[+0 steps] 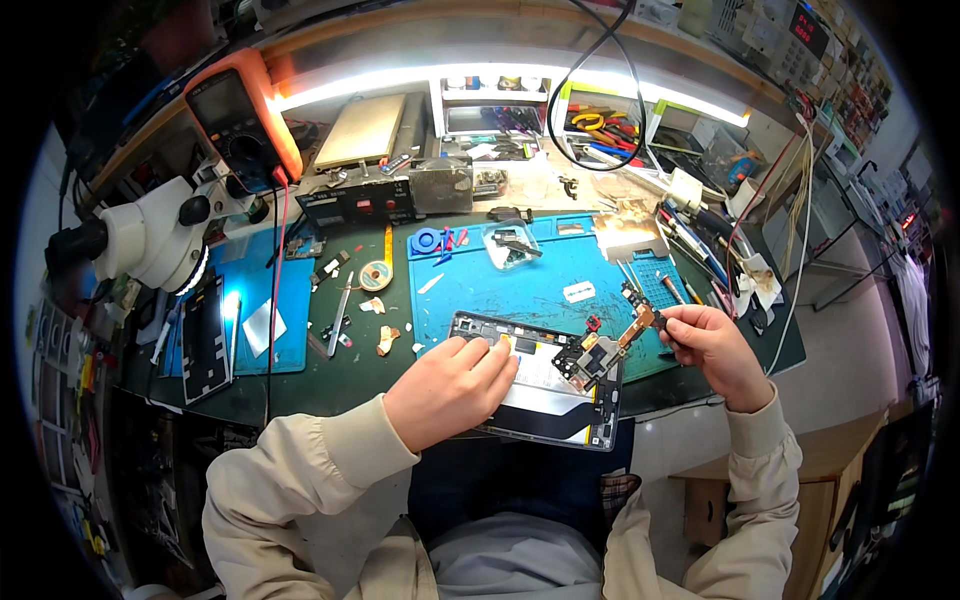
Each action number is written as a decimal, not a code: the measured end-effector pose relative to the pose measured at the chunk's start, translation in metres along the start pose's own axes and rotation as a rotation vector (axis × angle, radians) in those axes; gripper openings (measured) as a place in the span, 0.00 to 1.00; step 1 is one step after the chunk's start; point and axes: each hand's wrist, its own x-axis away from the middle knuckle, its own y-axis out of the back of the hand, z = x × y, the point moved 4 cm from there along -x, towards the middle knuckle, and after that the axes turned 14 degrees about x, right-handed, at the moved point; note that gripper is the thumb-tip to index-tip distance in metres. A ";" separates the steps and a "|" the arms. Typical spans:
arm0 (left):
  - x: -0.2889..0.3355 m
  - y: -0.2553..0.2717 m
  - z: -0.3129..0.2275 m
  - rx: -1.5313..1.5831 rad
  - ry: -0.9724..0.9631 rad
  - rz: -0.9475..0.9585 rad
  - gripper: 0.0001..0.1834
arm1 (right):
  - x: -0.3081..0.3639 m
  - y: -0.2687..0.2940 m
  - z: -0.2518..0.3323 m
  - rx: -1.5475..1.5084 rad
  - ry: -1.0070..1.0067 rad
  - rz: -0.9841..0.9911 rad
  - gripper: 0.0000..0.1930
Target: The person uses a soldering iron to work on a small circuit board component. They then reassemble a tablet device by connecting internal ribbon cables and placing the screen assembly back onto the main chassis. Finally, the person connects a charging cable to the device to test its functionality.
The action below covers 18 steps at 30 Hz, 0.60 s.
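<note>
Workbench (335, 385): closed right grip (717, 347) on PCB (606, 353)

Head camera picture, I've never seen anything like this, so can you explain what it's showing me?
There's no machine doing the work: these are a person's own bare hands. The camera is worn on the head and looks down; its wide lens bends straight edges. The left hand is over an opened flat device, its inside parts showing. The right hand holds a circuit board by one end, above the device's right part. Farther back on the workbench lie a blue mat, a clear plastic box and a tape roll. A microscope stands at the left.
</note>
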 end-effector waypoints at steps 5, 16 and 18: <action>-0.006 0.014 0.001 0.107 0.011 0.040 0.20 | 0.005 0.000 -0.002 -0.012 -0.003 -0.004 0.12; -0.008 0.002 -0.008 -0.028 -0.024 -0.052 0.15 | 0.006 -0.001 -0.003 -0.014 0.014 0.018 0.12; -0.006 -0.004 -0.008 -0.004 0.001 -0.058 0.14 | 0.005 0.000 -0.006 -0.005 0.001 0.021 0.12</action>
